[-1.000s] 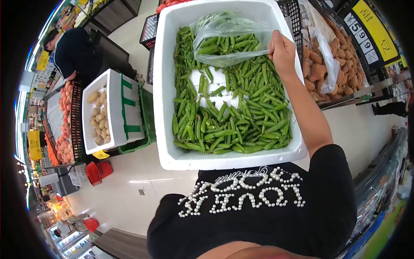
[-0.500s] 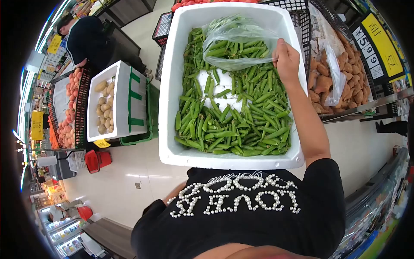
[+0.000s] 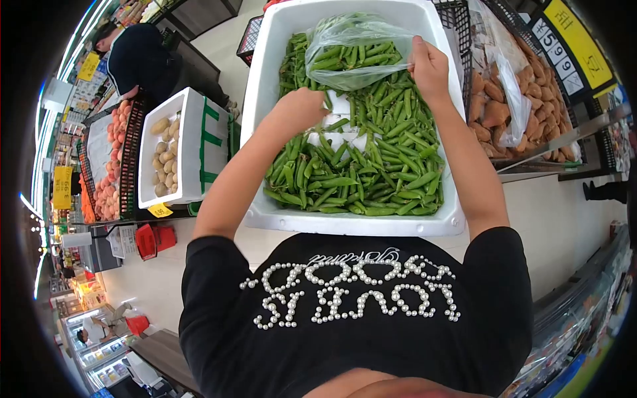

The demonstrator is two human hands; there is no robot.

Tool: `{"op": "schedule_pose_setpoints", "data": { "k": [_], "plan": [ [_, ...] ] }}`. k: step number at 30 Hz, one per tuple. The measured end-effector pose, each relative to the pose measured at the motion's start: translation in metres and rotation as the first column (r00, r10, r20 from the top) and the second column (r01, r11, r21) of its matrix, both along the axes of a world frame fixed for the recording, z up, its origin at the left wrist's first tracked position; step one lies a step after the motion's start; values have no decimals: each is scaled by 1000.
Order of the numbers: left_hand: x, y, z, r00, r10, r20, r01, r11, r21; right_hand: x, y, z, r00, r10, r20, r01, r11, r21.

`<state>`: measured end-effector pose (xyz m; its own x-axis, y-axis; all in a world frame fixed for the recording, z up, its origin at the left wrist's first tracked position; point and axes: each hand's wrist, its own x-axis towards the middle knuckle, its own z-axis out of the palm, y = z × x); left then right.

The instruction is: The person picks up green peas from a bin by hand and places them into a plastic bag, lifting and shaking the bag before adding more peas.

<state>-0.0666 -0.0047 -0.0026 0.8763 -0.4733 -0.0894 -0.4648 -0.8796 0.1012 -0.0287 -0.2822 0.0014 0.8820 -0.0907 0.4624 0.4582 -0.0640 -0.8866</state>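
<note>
My right hand (image 3: 430,68) grips the edge of a clear plastic bag (image 3: 361,78) with several green pea pods inside. The bag rests at the far end of a white foam box (image 3: 352,225), on loose pea pods (image 3: 398,166). My left hand (image 3: 302,109) reaches into the box's left side with fingers closed at a pea pod (image 3: 328,101); its fingertips are partly hidden. A bare patch of white bottom shows just right of this hand.
On the left stand a foam box of potatoes (image 3: 166,159) and a black crate of reddish produce (image 3: 113,159). Brown tubers (image 3: 537,113) lie to the right, by a yellow price sign (image 3: 577,43). A person in dark clothes (image 3: 146,63) bends over at upper left.
My left hand has come in from below and reached the pods left of the bare patch. My right hand still holds the bag. The view has shifted slightly.
</note>
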Motion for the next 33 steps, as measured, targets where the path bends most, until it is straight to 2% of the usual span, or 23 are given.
{"op": "schedule_pose_setpoints", "data": {
  "k": [2,4,5,8,9,12,13,16,17,20,25,28,33],
  "plan": [
    [35,-7,-30,966,154,-208,-118,977,177,0,-2,-1,1000,-3,-28,3,1000,-3],
    [46,-6,-63,964,180,-194,-149,975,167,0,-1,-1,998,-9,-60,9,1000,0],
    [47,-6,-66,963,194,-187,-164,972,166,0,1,0,1000,-25,-12,25,1000,5],
    [48,1,-69,955,148,-256,-127,987,96,-1,2,3,999,-19,-26,19,1000,-2],
    [48,2,-64,955,93,-283,-65,992,106,0,2,3,1000,-24,-16,24,1000,-9],
    [43,-3,-51,920,-118,-375,74,989,-128,1,2,2,1000,-26,2,26,999,-19],
    [43,-10,-43,912,-124,-392,110,992,-58,1,1,2,1000,-26,2,26,1000,-14],
    [35,-13,-40,957,-121,-264,77,982,-172,2,0,3,1000,-25,-9,25,1000,-7],
    [31,-16,-27,950,-102,-295,72,991,-111,3,-1,1,1000,-28,-12,28,1000,-9],
    [36,-12,-28,970,-181,-161,167,981,-95,5,-3,-1,999,-33,-18,33,999,-17],
    [61,-12,-74,943,-327,-63,327,945,-9,1,0,2,997,-56,-59,54,998,-24],
    [61,-16,-84,965,-262,-31,261,964,-45,1,-1,3,997,-52,-60,51,998,-21],
    [50,-19,-74,974,-225,7,225,974,11,-1,2,5,996,-65,-62,64,998,-16]
  ]
}}
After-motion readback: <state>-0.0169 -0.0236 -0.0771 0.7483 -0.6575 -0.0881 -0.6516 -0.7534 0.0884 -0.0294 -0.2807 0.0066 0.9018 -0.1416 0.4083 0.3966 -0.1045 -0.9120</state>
